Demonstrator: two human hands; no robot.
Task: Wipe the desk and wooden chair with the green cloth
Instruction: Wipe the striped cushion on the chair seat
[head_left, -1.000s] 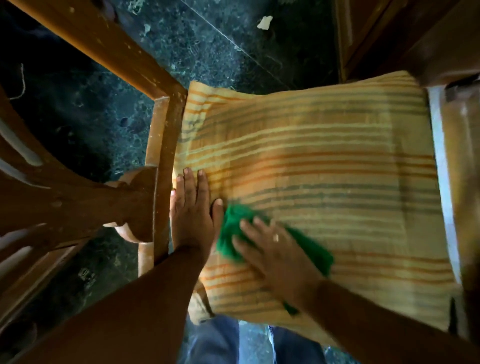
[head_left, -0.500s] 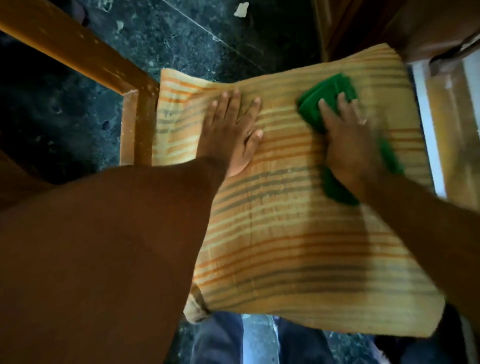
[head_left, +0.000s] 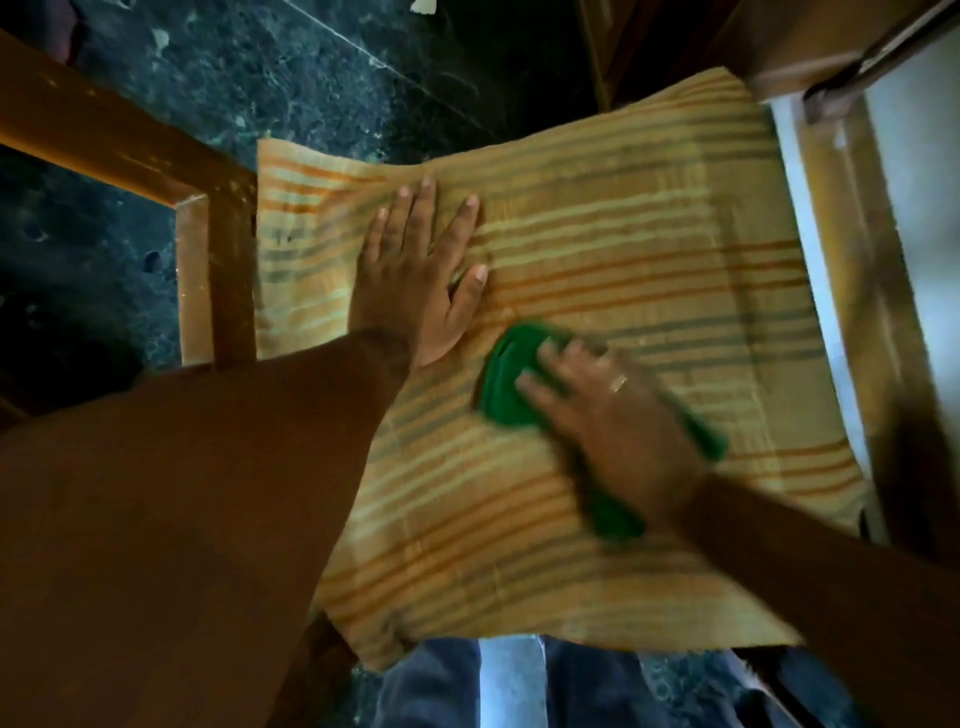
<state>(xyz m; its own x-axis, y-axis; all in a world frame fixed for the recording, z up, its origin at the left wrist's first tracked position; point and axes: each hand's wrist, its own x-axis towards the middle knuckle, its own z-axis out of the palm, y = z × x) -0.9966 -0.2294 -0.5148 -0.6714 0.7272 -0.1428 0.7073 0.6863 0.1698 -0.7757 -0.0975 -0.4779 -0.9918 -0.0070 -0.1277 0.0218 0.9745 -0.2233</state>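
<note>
The wooden chair (head_left: 218, 244) stands below me, its seat covered by an orange and yellow striped cushion (head_left: 649, 234). My left hand (head_left: 415, 280) lies flat on the cushion's left part, fingers spread, holding nothing. My right hand (head_left: 608, 426) presses the folded green cloth (head_left: 506, 379) onto the middle of the cushion. The cloth shows beyond my fingertips and again beside my wrist; my palm hides the part between. My right hand is blurred by motion.
The chair's wooden arm (head_left: 104, 135) runs across the upper left. A dark green stone floor (head_left: 311, 67) with paper scraps lies beyond. Wooden furniture (head_left: 779, 41) and a bright frame (head_left: 852, 249) stand at the right. My legs (head_left: 431, 686) are at the bottom.
My right hand swept the green cloth from the cushion's near left to its far right corner, then back toward the middle. My left hand shifted forward and stayed flat.
</note>
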